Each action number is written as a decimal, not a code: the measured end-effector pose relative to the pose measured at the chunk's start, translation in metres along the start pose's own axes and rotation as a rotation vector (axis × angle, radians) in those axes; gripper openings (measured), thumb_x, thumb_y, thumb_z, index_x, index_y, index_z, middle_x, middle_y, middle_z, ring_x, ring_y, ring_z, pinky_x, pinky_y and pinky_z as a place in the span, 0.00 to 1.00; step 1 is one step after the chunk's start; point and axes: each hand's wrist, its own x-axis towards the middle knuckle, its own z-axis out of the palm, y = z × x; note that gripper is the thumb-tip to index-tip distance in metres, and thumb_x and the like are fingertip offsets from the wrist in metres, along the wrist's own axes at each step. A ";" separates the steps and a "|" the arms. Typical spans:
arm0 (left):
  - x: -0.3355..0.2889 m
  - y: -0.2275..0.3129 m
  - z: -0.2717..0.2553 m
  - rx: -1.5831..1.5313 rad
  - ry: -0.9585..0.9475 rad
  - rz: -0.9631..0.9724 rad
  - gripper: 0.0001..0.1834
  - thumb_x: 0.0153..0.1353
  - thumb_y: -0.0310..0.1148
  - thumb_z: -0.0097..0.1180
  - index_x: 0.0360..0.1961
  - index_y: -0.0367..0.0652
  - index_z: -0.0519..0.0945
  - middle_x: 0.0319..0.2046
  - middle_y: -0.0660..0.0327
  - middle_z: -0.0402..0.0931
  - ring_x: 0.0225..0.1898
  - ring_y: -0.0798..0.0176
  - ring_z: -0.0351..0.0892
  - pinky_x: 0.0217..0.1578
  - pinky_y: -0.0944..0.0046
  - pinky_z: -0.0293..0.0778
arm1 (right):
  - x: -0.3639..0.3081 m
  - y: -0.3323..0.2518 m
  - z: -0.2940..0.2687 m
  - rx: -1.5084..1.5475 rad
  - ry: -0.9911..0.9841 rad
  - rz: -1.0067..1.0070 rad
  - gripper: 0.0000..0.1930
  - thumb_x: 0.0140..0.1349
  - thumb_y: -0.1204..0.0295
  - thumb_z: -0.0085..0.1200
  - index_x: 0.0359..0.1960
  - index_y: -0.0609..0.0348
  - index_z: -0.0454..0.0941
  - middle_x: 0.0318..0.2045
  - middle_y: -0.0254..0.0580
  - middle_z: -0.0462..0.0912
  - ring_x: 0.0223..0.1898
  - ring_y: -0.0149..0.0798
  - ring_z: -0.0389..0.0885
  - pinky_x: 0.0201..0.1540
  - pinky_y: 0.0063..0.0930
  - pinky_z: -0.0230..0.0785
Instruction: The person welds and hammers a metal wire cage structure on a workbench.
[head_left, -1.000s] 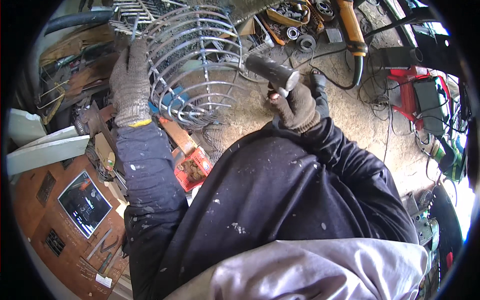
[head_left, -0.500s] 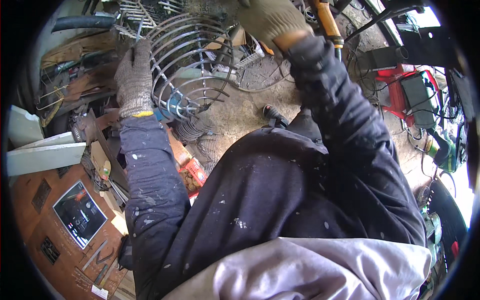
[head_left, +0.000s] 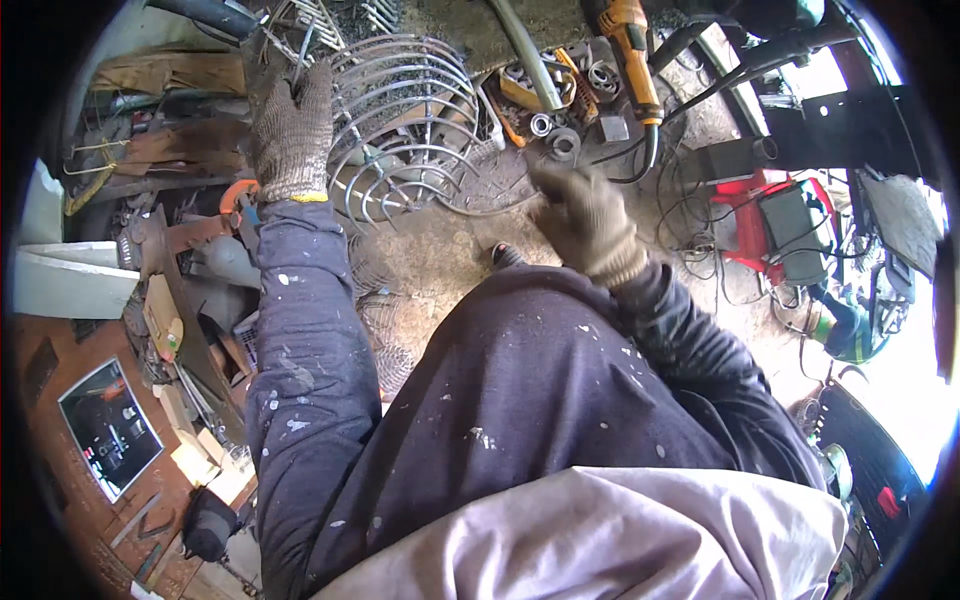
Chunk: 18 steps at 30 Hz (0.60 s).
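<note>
My left hand, in a grey knit glove, is closed at the left edge of a rack of curved metal rods. A thin metal rod runs up from between its thumb and fingers; whether the rod belongs to the rack, I cannot tell. In front of my body hovers my gloved right hand, smeared by motion. Its fingers are too blurred to show a grip. Just beyond it lie a dark round metal ring and a smaller shiny ring.
An orange power tool with a cord lies at the far right, beside a long metal tube. Further right stands a red stool bearing a grey box. Wood and scrap crowd the left, above a brown board.
My right hand has come down and back toward my body from the far side. The view has shifted, bringing the metal rings, tube and more of the power tool into sight. My left hand stays by the rack.
</note>
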 end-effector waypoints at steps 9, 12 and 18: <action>-0.005 -0.002 -0.006 -0.033 -0.057 -0.127 0.43 0.60 0.68 0.50 0.57 0.37 0.77 0.56 0.39 0.76 0.58 0.36 0.73 0.59 0.48 0.67 | -0.103 0.030 -0.025 -0.119 -0.409 0.647 0.19 0.63 0.58 0.53 0.49 0.57 0.82 0.42 0.58 0.85 0.48 0.57 0.83 0.52 0.44 0.73; -0.005 0.000 -0.015 0.011 -0.078 -0.105 0.42 0.61 0.67 0.50 0.58 0.38 0.77 0.56 0.38 0.75 0.59 0.38 0.74 0.59 0.48 0.66 | -0.094 0.037 -0.030 -0.174 -0.484 0.627 0.21 0.64 0.58 0.52 0.53 0.57 0.81 0.42 0.59 0.85 0.48 0.57 0.82 0.52 0.45 0.73; -0.077 -0.049 -0.052 -0.298 0.076 -0.196 0.30 0.68 0.58 0.49 0.58 0.44 0.77 0.46 0.47 0.80 0.49 0.49 0.79 0.43 0.55 0.74 | -0.072 0.061 -0.042 -0.116 -0.512 0.432 0.24 0.64 0.56 0.54 0.56 0.58 0.79 0.46 0.58 0.84 0.50 0.56 0.83 0.52 0.43 0.74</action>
